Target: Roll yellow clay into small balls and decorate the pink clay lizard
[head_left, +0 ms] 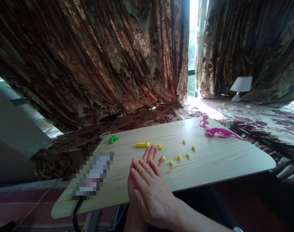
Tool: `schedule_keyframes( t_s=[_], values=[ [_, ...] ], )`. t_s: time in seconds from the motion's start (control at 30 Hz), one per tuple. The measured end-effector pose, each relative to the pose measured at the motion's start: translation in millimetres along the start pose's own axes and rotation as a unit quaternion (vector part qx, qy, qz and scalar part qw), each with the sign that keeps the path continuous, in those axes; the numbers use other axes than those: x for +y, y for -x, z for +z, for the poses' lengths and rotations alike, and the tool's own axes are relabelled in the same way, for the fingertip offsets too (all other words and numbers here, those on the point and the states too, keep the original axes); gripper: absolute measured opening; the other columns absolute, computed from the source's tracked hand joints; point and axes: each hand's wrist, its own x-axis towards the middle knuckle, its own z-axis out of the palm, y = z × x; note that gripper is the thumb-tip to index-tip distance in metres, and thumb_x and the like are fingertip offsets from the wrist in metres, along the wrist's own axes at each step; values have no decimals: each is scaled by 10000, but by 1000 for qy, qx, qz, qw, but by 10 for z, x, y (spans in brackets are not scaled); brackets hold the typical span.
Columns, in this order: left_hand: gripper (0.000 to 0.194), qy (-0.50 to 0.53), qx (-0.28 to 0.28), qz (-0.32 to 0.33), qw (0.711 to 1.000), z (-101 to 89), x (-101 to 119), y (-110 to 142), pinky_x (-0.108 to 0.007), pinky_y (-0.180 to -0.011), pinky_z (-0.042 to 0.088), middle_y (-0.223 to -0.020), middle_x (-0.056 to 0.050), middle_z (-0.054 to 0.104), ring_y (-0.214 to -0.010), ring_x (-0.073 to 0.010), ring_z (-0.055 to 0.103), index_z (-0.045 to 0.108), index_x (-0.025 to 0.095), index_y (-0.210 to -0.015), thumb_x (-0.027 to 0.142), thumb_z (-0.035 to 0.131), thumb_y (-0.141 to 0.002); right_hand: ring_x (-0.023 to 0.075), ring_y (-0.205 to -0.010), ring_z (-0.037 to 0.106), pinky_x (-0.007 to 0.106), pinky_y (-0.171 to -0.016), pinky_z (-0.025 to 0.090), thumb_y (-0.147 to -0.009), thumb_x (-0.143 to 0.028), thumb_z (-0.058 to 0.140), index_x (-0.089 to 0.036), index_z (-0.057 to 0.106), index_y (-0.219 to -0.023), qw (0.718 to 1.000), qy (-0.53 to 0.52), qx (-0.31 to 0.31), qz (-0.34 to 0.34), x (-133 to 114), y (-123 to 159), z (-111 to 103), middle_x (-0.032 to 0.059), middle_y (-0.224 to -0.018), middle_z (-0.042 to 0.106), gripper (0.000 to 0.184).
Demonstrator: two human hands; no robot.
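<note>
My two hands are laid palm to palm over the near edge of a light wooden table [209,164]. My right hand [149,190] lies on top with its fingers stretched out flat. My left hand [151,154] is under it, and only its straight fingertips and wrist show. Whatever may be between the palms is hidden. Just beyond the fingertips lie a yellow clay roll [142,144] and several small yellow clay balls [178,157] scattered in an arc.
A green clay piece [113,139] lies at the table's far left and a pink clay lizard-like figure [219,131] at the far right. A blurred-out object [95,174] with a black cable lies at the near left. Patterned curtains [127,64] and a white lamp [241,85] stand behind.
</note>
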Motion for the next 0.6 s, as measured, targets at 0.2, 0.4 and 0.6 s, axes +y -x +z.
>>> schedule_keyframes(
  t_s=[0.2,0.4,0.6],
  values=[
    [436,53,-72,-20,996,-28,5,71,-443,-1078,210,-1332,-81,495,-1306,-227,319,530,205,-1237,396,319,-907,216,-1363,117,477,-1101,62,-935,-282,286,-143,413,-1327,994,49,35,90,211,-172,-62,75,-1424,346,435],
    [478,78,-78,10,994,-67,16,9,-402,-1109,117,-1424,-11,371,-1351,-189,196,413,261,-1328,431,235,-919,198,-1365,109,434,-1116,67,-928,-351,317,-164,276,-1400,999,26,-8,17,40,1,-21,35,-1468,249,509],
    [459,88,-70,-22,993,-106,-63,7,-446,-1097,164,-1390,-59,423,-1325,-227,274,411,239,-1332,400,298,-917,220,-1362,125,474,-1101,87,-938,-298,283,-180,390,-1344,995,43,21,87,220,-158,-28,46,-1433,335,436]
  ],
)
